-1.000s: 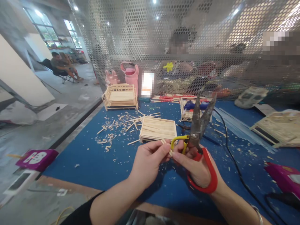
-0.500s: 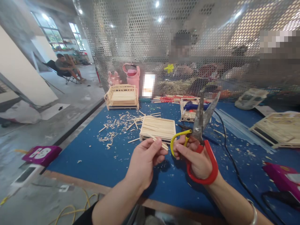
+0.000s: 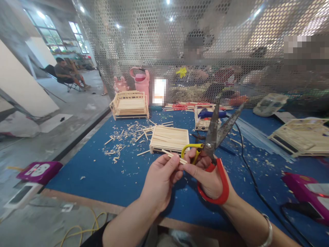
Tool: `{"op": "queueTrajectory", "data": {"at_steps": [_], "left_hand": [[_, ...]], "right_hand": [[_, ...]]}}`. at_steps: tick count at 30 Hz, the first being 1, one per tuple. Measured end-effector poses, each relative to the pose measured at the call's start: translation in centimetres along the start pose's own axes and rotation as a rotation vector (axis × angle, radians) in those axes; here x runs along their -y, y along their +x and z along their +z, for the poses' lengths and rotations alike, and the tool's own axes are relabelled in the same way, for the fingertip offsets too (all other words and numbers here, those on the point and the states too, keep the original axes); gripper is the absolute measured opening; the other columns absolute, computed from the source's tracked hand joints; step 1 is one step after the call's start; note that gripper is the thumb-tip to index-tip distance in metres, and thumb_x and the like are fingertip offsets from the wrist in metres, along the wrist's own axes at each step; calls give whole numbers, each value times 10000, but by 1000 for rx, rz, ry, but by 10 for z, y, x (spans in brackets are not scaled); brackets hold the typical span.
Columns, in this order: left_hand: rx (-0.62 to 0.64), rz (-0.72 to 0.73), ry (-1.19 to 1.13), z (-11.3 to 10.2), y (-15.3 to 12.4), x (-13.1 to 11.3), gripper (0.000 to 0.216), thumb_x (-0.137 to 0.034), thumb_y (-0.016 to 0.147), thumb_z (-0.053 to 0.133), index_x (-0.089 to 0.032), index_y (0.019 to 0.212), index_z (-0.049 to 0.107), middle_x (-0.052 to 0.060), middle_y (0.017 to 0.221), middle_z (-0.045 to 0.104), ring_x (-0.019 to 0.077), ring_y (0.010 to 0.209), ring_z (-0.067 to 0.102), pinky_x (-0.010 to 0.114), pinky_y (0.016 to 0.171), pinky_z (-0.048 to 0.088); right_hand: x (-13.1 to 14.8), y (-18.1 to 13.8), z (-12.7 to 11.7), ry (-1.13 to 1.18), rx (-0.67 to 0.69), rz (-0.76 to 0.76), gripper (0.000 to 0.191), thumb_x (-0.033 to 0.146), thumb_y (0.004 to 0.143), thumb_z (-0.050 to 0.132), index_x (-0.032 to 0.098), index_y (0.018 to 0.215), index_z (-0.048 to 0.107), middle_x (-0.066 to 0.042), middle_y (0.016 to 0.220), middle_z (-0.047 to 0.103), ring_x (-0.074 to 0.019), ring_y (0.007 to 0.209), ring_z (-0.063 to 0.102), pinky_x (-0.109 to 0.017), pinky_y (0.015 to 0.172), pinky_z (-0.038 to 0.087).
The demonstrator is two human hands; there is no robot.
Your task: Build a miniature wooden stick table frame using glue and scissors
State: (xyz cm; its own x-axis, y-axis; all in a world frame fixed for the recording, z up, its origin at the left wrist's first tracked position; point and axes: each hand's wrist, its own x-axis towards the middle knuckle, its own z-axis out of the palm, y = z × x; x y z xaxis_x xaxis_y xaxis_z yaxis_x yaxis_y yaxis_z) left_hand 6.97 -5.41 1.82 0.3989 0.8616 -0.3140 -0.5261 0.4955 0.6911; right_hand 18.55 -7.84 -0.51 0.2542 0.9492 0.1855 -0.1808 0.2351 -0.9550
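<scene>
My left hand (image 3: 160,178) pinches a few short thin wooden sticks (image 3: 168,153) between thumb and fingers. Close beside it, my right hand (image 3: 205,171) is hooked through the red-handled scissors (image 3: 224,185), whose blades point up and stand apart. The right thumb and fingertips reach the right ends of the sticks. One scissor handle shows yellow covering. Just behind the hands lies a small flat slatted stick piece (image 3: 169,139). Loose sticks (image 3: 146,132) and cut scraps (image 3: 115,147) are scattered to its left.
A stick-built bench model (image 3: 130,104) stands at the back left, near a pink bottle (image 3: 141,82). A blue glue gun (image 3: 212,114) rests on a small stick frame (image 3: 202,123). Its black cable (image 3: 246,157) runs along the right. Another stick model (image 3: 303,137) and a jar (image 3: 270,104) sit farther right.
My right hand has moved left with the scissors, and its fingertips now meet the sticks in my left hand. The whole view has shifted slightly.
</scene>
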Motion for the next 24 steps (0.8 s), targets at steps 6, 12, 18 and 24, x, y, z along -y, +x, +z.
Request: {"op": "queueTrajectory", "data": {"at_steps": [6,12,18,24], "left_hand": [[-37,33,14,-1,2,0,300,-297,510,815,-128,656,614,-15,555,627,41,473,565,89,452,458],[-53,32,-6,0,3,2,332,-300,482,827,-121,651,605,-15,524,625,43,463,562,91,451,462],[-51,25,1,-2,1,5,303,-274,509,819,-128,681,617,-14,555,631,43,490,574,89,461,464],[-76,88,25,-2,-1,6,301,-282,519,811,-138,710,628,-16,571,635,55,509,589,101,475,467]], "right_hand": [[3,-1,0,-89,-9,-70,229,292,651,712,219,752,519,12,715,564,-134,674,542,-273,650,470],[3,-1,-3,-155,-61,-151,179,240,689,674,225,802,536,11,755,603,-135,708,572,-263,637,459],[5,0,-1,-129,-92,-92,162,231,668,674,220,762,542,14,714,598,-129,668,573,-250,609,461],[9,1,0,-113,-167,-23,183,229,630,679,236,758,548,4,733,600,-142,685,580,-243,579,476]]}}
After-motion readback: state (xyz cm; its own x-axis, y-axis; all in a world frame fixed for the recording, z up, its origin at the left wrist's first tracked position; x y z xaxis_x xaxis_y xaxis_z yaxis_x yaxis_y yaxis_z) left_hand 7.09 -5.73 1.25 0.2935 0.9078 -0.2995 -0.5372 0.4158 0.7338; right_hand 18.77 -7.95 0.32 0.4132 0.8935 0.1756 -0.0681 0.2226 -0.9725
